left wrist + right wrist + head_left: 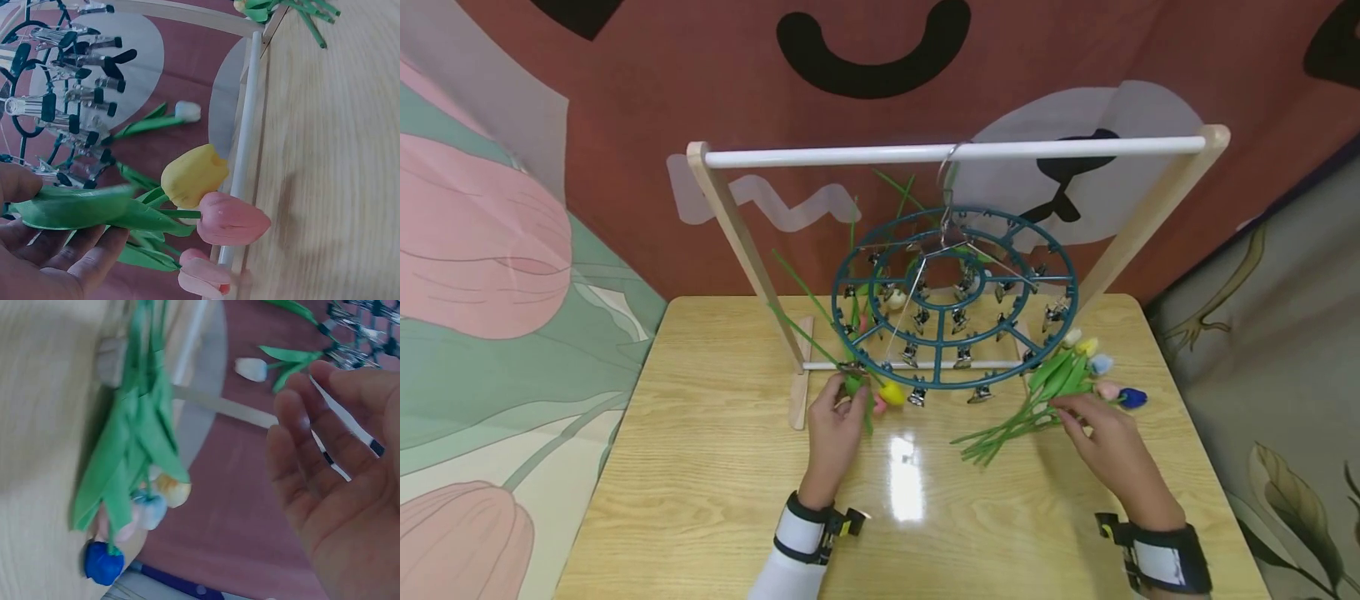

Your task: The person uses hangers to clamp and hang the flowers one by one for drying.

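Observation:
My left hand (pixel 837 429) is at the lower left rim of a round blue-green clip hanger (pixel 951 385). Its thumb and fingers hold the green leaves of an artificial tulip, with a pink tulip head (pixel 232 219) and a yellow tulip head (pixel 195 176) just beyond. Which head belongs to the held leaves, I cannot tell. More tulips hang head down from the hanger's metal clips (pixel 962 357). My right hand (pixel 1112 446) hovers by a bunch of tulips (pixel 1060 379) lying on the table; in the right wrist view its loosely bent fingers are apart from them, holding nothing.
The hanger hooks over the white bar (pixel 835 157) of a wooden stand (pixel 737 242), whose lower rod runs just above the table (pixel 715 483). Behind stands a printed reddish cloth (pixel 700 75). Patterned curtains flank both sides.

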Tool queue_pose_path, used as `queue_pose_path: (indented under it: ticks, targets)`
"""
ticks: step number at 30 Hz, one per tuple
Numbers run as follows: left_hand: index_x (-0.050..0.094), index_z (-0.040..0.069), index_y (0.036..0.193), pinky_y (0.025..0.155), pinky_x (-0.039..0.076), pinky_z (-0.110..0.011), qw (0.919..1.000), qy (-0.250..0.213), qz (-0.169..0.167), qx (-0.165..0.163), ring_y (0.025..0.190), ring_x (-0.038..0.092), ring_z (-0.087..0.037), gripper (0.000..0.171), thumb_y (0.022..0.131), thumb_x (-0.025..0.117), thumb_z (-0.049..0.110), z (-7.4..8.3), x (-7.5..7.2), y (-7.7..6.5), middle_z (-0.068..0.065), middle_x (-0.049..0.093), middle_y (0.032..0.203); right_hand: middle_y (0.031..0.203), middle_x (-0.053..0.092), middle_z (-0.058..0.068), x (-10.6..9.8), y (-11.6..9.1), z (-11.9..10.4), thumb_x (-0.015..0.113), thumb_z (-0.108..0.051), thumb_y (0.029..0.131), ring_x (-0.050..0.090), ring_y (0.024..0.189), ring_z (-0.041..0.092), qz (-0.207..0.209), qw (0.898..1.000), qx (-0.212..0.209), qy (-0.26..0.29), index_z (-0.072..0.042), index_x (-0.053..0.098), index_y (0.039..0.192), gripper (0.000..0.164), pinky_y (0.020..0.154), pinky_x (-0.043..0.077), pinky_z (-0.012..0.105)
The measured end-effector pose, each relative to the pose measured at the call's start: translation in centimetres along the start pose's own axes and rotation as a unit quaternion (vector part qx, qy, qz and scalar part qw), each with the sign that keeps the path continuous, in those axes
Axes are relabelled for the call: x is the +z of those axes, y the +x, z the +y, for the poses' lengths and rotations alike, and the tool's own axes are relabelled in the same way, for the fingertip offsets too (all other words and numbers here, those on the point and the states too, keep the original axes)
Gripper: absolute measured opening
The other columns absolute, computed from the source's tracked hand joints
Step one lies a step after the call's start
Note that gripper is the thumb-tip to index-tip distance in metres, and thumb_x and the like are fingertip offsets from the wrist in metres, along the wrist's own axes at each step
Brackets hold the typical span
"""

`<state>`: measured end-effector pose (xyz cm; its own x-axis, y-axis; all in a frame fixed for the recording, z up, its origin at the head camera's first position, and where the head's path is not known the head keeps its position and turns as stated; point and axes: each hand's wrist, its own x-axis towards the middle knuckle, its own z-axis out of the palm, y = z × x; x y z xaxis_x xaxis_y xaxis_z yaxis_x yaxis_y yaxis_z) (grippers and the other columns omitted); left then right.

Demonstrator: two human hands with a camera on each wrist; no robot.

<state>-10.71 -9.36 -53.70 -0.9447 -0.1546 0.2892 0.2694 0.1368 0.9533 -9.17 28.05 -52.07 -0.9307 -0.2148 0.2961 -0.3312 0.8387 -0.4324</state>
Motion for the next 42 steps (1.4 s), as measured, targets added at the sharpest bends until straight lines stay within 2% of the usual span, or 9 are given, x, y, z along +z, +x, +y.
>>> queue_pose_path:
  ticks: [4, 7, 11, 20, 26, 31, 34, 38, 42]
  targets:
    - [0.063, -0.004, 0.121, 0.078, 0.066, -0.033, 0.9999, -0.011, 0.007, -0.004, 0.101, 0.072, -0.046, 0.023, 0.099, 0.064, -0.002, 0.2, -0.1, 0.3, -0.026, 0.069, 0.116, 0.107, 0.073, 0.013, 1.1, 0.1, 1.2, 0.078, 0.0, 0.088, 0.07, 0.099, 0.033, -0.024, 0.999, -0.016, -0.024, -0.005, 0.075, 0.107, 0.02, 0.076, 0.063, 0.051]
    - [0.063, -0.004, 0.123, 0.078, 0.066, -0.031, 0.9999, -0.005, 0.011, -0.006, 0.102, 0.073, -0.041, 0.025, 0.098, 0.064, -0.003, 0.3, -0.2, 0.5, -0.026, 0.069, 0.116, 0.104, 0.072, 0.014, 2.2, 0.0, 2.1, 0.081, 0.001, 0.084, 0.068, 0.1, 0.036, -0.04, 0.998, -0.032, -0.045, -0.004, 0.075, 0.103, 0.021, 0.08, 0.061, 0.054]
    - [0.064, -0.004, 0.124, 0.078, 0.066, -0.032, 0.9998, 0.006, 0.017, 0.002, 0.103, 0.072, -0.04, 0.028, 0.096, 0.065, -0.006, 0.2, -0.3, 0.8, -0.025, 0.07, 0.117, 0.098, 0.072, 0.011, 3.8, -0.3, 2.7, 0.086, 0.0, 0.079, 0.068, 0.094, 0.033, -0.048, 0.995, -0.072, -0.057, -0.005, 0.076, 0.097, 0.022, 0.079, 0.061, 0.052]
    - [0.064, 0.0, 0.126, 0.08, 0.065, -0.026, 0.9991, 0.034, 0.026, 0.008, 0.107, 0.073, -0.032, 0.031, 0.096, 0.068, -0.002, 0.1, -0.7, 1.2, -0.019, 0.072, 0.12, 0.103, 0.067, 0.011, 7.0, -0.2, 2.7, 0.085, 0.005, 0.077, 0.065, 0.094, 0.029, -0.046, 0.985, -0.152, -0.062, -0.005, 0.076, 0.11, 0.035, 0.079, 0.059, 0.046]
    - [0.062, 0.001, 0.13, 0.083, 0.066, -0.038, 0.9987, 0.044, 0.026, -0.008, 0.107, 0.073, -0.03, 0.035, 0.096, 0.069, -0.001, 0.0, -0.7, 1.4, -0.018, 0.072, 0.119, 0.099, 0.063, 0.007, 7.7, 0.2, 2.4, 0.078, 0.015, 0.076, 0.06, 0.088, 0.02, -0.036, 0.984, -0.172, -0.036, -0.007, 0.074, 0.117, 0.047, 0.072, 0.056, 0.039]
    - [0.06, 0.0, 0.133, 0.089, 0.063, -0.046, 0.9988, 0.039, 0.026, -0.013, 0.105, 0.072, -0.032, 0.037, 0.097, 0.069, 0.002, 0.0, -0.8, 1.4, -0.02, 0.072, 0.117, 0.104, 0.063, 0.011, 8.2, 0.6, 2.5, 0.074, 0.018, 0.076, 0.058, 0.091, 0.024, -0.023, 0.981, -0.189, -0.036, -0.004, 0.075, 0.11, 0.041, 0.073, 0.054, 0.04]
    - [0.06, 0.001, 0.133, 0.089, 0.063, -0.046, 0.9988, 0.044, 0.023, -0.005, 0.104, 0.072, -0.031, 0.036, 0.098, 0.07, 0.005, 0.0, -0.9, 1.4, -0.019, 0.072, 0.116, 0.11, 0.064, 0.016, 8.2, 0.9, 2.4, 0.073, 0.019, 0.075, 0.059, 0.098, 0.03, -0.025, 0.977, -0.2, -0.066, -0.003, 0.075, 0.108, 0.04, 0.079, 0.055, 0.043]
    - [0.058, 0.002, 0.134, 0.087, 0.064, -0.043, 0.9977, 0.062, 0.025, 0.011, 0.106, 0.071, -0.028, 0.039, 0.097, 0.071, 0.005, 0.0, -1.0, 1.1, -0.015, 0.071, 0.118, 0.118, 0.068, 0.018, 8.1, 1.3, 2.4, 0.069, 0.02, 0.074, 0.061, 0.113, 0.039, -0.027, 0.967, -0.225, -0.117, -0.003, 0.073, 0.109, 0.042, 0.095, 0.055, 0.052]
    - [0.053, -0.001, 0.132, 0.09, 0.061, -0.042, 0.9939, 0.094, 0.04, 0.04, 0.111, 0.065, -0.028, 0.042, 0.095, 0.072, 0.005, 0.4, -1.0, 0.7, -0.016, 0.065, 0.122, 0.116, 0.071, 0.016, 7.7, 1.8, 2.4, 0.063, 0.019, 0.077, 0.062, 0.116, 0.039, -0.032, 0.958, -0.256, -0.127, -0.003, 0.07, 0.111, 0.042, 0.107, 0.051, 0.056]
